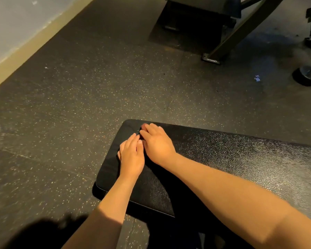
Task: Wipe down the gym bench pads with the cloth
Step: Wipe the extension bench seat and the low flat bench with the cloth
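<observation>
nearest the camera, a dark blurred shape (43, 234) fills the lower left corner; what it is cannot be told. both bare forearms reach forward from the bottom edge and cover part of the near end of the bench pad (241, 159).

the left hand (131, 156) lies flat on the pad with straight fingers, grip wide and holding nothing visible. the right hand (158, 143) lies just beside it, touching it at the fingertips. its fingers are stretched over the pad toward the far corner, grip likewise wide. a small reddish spot shows at the right fingertips; its nature cannot be told. the cloth cannot be made out against the dark surface.

the pad is black, with a rounded corner and a stitched edge on the left. its left end is smooth and dull. its right part has a cracked, grainy sheen under the light. it runs out of view at the right edge.

the speckled rubber floor (79, 105) lies open to the left of the pad and beyond it. further off on the floor to the right lies a small bluish scrap (257, 78). near the right edge stands a round dark base (306, 77) with a chrome bar. beyond, a slanted metal frame (241, 29) meets the floor at a foot plate (210, 59), beside a dark block (192, 17) of equipment. a pale wall (11, 24) with a yellowish skirting (25, 49) bounds the floor at far left.
</observation>
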`<state>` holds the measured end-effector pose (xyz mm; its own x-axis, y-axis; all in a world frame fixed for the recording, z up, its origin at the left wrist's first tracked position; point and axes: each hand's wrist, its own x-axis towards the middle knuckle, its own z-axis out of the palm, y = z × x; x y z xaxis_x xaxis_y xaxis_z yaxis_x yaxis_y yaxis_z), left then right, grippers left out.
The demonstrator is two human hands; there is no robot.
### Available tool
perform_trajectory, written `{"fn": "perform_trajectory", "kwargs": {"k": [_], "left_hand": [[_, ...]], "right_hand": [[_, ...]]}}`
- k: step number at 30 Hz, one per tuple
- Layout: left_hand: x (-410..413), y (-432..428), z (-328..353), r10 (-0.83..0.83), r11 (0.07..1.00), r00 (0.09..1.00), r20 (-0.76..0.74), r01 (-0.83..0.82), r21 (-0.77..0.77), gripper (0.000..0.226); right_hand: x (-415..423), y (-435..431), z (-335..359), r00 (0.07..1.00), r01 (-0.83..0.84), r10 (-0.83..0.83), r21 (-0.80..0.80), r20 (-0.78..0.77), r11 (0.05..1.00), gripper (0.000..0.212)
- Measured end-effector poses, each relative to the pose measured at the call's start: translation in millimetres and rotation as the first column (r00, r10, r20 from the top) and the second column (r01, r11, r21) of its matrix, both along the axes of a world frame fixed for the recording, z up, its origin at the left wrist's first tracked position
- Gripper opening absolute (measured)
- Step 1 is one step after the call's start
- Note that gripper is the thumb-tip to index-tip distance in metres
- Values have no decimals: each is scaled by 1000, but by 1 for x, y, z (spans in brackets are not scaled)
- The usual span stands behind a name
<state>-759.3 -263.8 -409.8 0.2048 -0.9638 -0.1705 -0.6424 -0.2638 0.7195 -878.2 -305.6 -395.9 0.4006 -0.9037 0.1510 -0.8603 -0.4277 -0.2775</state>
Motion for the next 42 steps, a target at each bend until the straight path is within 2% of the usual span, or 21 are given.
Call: {"fn": "perform_trajectory", "kwargs": {"k": [3, 8, 12, 15, 19, 20, 24, 26, 28, 30, 32, 36, 39, 41, 42], "left_hand": [[3, 2, -1, 19, 1000, 998, -60, -20, -4, 46], [5, 6, 0, -26, 999, 998, -57, 25, -31, 43], [5, 7, 0, 32, 997, 988, -151, -42, -62, 43], [7, 8, -1, 35, 996, 980, -198, -49, -71, 42], [10, 10, -3, 9, 997, 981, -193, -22, -69, 42], [10, 9, -4, 19, 997, 979, -205, -34, -66, 42], [12, 4, -3, 96, 992, 961, -260, -114, -53, 42], [14, 5, -2, 89, 993, 965, -249, -106, -55, 41], [18, 11, -2, 67, 994, 978, -199, -83, -72, 42], [24, 19, -5, 70, 993, 989, -134, -81, -83, 42], [28, 25, -7, 106, 990, 985, -138, -118, -82, 43], [29, 23, -9, 211, 968, 944, -255, -239, -81, 41], [32, 23, -13, 211, 970, 945, -249, -235, -70, 41], [33, 25, -13, 180, 976, 954, -239, -203, -76, 41], [33, 26, -12, 164, 979, 959, -233, -186, -78, 41]], "right_hand": [[1, 6, -4, 999, -39, 39, 11, -1, 999, 33], [-9, 2, 3, 997, 64, -63, 7, -40, 998, 37], [3, 23, 0, 997, -72, 72, -21, -2, 997, 38], [-8, 13, 2, 995, -97, 97, -29, -6, 995, 40], [-13, -4, 4, 996, 93, -94, -20, -9, 995, 40], [-9, -1, 2, 996, 94, -94, -17, -6, 995, 38], [8, 25, -2, 993, -107, 108, -20, 50, 994, 33], [2, 17, 0, 984, -176, 176, -25, 24, 984, 35], [-8, -4, 1, 991, -118, 117, -22, -57, 993, 32], [-13, -21, 1, 995, 62, -65, -31, -81, 998, 26], [-5, -20, -2, 989, 112, -116, -40, -92, 993, 28], [20, 11, -11, 995, -102, 102, -35, 14, 994, 31], [23, 22, -13, 957, -287, 287, -1, 39, 958, 32], [16, 8, -10, 951, -309, 309, 1, -34, 951, 33], [11, -2, -8, 966, -251, 251, 5, -66, 968, 34]]}}
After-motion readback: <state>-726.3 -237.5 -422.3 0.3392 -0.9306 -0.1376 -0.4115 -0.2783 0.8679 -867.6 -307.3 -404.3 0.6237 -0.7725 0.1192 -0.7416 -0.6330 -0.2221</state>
